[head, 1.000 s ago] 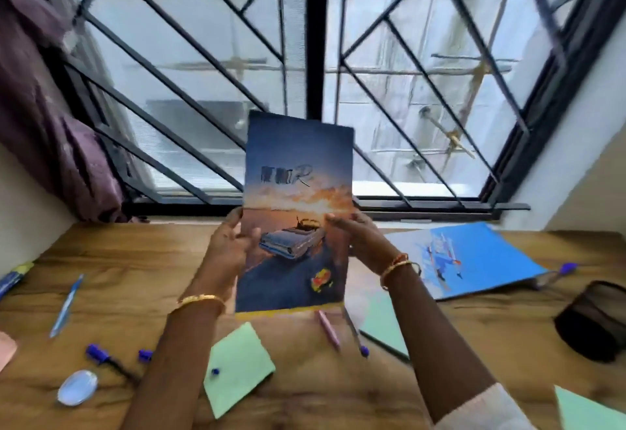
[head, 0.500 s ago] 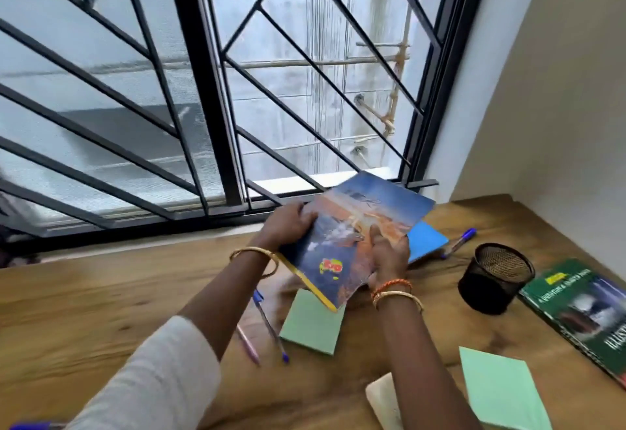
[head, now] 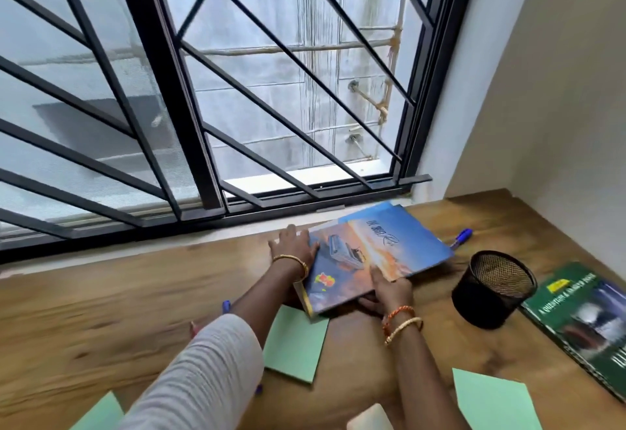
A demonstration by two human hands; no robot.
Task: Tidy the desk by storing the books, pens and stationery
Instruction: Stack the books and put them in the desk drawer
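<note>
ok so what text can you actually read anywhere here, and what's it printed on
"A QUESTION & ANSWER BOOK": white capitals on the green book at the right of the desk.
Yellow label at that book's top corner: too small to read.
Large white letters at its near edge: cut off by the frame, unreadable.
Slanted title on the car-cover book held in both hands: too blurred to read.
Colourful sticker on that cover: not legible.

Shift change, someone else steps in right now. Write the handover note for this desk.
Left hand: flat against the car-cover notebook's left edge. Right hand: grips its near edge.
That notebook is being laid on the blue notebook by the window.
Empty mesh pen cup to the right, green book beyond it, blue pen behind.
Done: two notebooks nearly stacked.
Left: pens into cup, green sticky pads, green book.
</note>
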